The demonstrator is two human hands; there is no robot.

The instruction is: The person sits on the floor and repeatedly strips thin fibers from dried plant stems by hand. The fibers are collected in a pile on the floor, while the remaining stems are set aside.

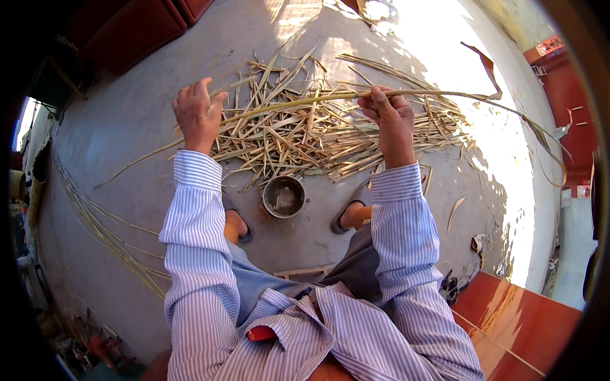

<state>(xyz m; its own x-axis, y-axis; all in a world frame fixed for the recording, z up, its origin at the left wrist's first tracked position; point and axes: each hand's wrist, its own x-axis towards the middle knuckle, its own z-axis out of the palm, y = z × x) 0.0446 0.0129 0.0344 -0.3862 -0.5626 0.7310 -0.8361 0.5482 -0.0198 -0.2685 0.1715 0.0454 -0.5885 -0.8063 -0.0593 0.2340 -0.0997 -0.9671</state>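
Note:
A long, thin plant stalk (298, 101) stretches across in front of me, curving down at both ends. Dry brown leaf (488, 66) still hangs from its right part. My right hand (389, 119) pinches the stalk between thumb and fingers. Farther left, my left hand (197, 114) is raised with curled fingers, and a pale dry strip (239, 83) runs into the gap between its thumb and forefinger. The stalk passes behind or under this hand; whether the palm touches it is hidden. Beneath both hands spreads a heap of dry strips (286, 140).
A metal pot (284, 197) with dark liquid stands between my feet. Several long stalks (121, 244) lie on the floor at left. Red seating (136, 35) is at the far left, a red cabinet (565, 105) at the right. Reddish tiles (508, 317) lie at the near right.

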